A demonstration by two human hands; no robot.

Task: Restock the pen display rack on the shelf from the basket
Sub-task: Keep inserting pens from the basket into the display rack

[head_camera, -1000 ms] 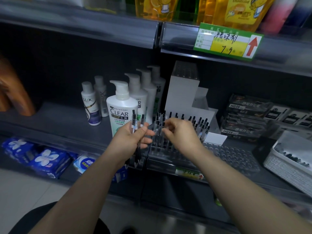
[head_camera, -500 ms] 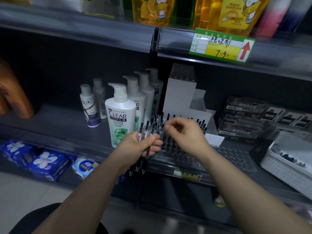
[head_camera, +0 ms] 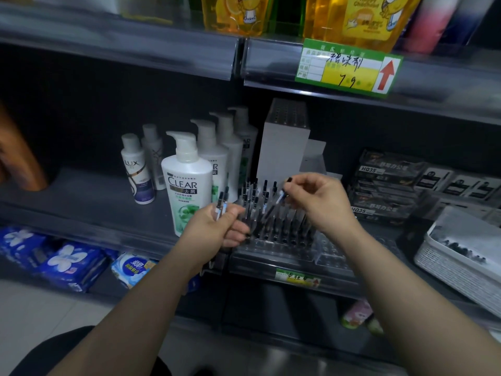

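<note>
Restocking in progress: one pen poised over the rack, a handful more waiting.

My right hand (head_camera: 322, 204) pinches a single pen (head_camera: 280, 196) between thumb and fingertips. The pen's long axis is slanted, with the cap end up and to the right and the tip aimed down-left at the pen display rack (head_camera: 333, 253), which sits on the shelf (head_camera: 89, 202) just below and ahead of both hands. My left hand (head_camera: 214, 229) is curled round a bundle of pens (head_camera: 221, 203), held upright just beside the rack's left end and a shampoo bottle (head_camera: 187, 185). The empty holes show on the rack's right side, nearer my right hand, and I judge the pen must swing upright before it can drop in. The white basket (head_camera: 447, 270) stands well apart to the right, with dark pens showing in it.
</note>
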